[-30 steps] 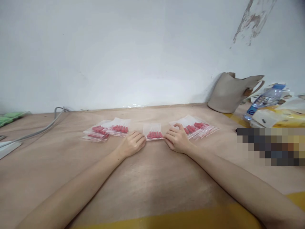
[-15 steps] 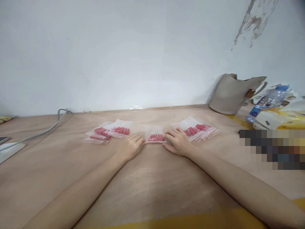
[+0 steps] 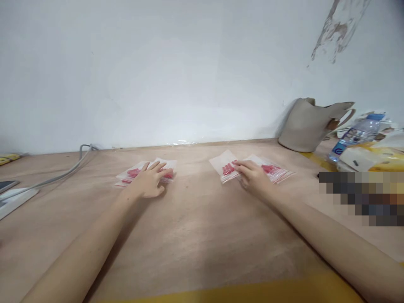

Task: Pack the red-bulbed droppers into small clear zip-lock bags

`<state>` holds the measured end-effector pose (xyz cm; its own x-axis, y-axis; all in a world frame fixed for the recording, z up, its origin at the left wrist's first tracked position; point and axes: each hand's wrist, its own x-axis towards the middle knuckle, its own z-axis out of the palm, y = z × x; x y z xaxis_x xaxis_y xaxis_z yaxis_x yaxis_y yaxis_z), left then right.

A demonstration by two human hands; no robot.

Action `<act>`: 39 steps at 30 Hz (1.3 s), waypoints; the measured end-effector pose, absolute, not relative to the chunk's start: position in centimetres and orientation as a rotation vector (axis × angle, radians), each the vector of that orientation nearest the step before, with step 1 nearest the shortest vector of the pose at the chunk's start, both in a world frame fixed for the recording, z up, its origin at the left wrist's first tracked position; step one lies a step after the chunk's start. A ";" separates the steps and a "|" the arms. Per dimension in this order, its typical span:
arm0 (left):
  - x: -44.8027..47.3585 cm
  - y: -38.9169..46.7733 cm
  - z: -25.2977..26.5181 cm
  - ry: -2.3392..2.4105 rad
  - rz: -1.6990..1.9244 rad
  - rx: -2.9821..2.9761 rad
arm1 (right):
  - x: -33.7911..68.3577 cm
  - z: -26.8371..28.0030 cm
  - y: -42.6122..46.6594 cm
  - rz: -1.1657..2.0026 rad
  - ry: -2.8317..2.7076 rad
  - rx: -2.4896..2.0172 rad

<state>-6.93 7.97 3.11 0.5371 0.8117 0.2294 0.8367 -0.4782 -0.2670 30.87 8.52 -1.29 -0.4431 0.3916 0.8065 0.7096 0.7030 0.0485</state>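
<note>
Leftmost, at the surface's left edge, lie a flat white thing and a grey cable that runs back toward the wall.

Next comes the left pile of clear zip bags, lying flat near the far edge, left of the middle. Each bag holds a row of small red pieces; the bags' long axes run roughly left to right, fanned a little. The left hand lies palm down on this pile, fingers spread and pointing away toward the wall, pressing on the bags without pinching any.

Bare wood lies between the two hands, which are well apart.

Right of the middle, a single bag lies tilted, its open white end toward the far left and its red pieces at the near end, beside the fingertips. The right hand rests on it, fingers drawn fairly close together and pointing left; whether they pinch the bag or only press it I cannot tell. Under and beyond the hand is the right pile of the same bags, fanned toward the right.

Further right, by the far right corner, stands a beige bucket bag against the wall, then a water bottle lying tilted, and a yellow-and-white pack.
</note>
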 end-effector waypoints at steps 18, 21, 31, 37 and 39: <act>1.6 5.8 -1.0 -1.279 -0.466 -2.610 | 32.6 0.5 4.5 -0.532 -2.075 -1.156; 3.4 4.7 -1.5 -1.241 -0.544 -2.683 | 29.2 0.3 4.6 -0.366 -2.280 -0.954; 1.1 4.9 -0.6 -1.409 -0.394 -2.868 | 25.1 -2.2 6.6 0.193 -2.256 -0.820; 0.5 5.7 -0.1 -1.261 -0.302 -2.987 | 25.7 -2.9 6.5 0.113 -2.208 -0.680; 0.5 5.8 -0.3 -1.241 -0.320 -2.988 | 25.8 -2.9 6.6 0.024 -2.241 -0.658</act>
<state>0.52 5.75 -0.30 0.6904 0.7101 0.1384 0.6886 -0.7036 0.1755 25.84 6.64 -2.94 -0.5584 0.4651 0.6870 0.4504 0.8653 -0.2198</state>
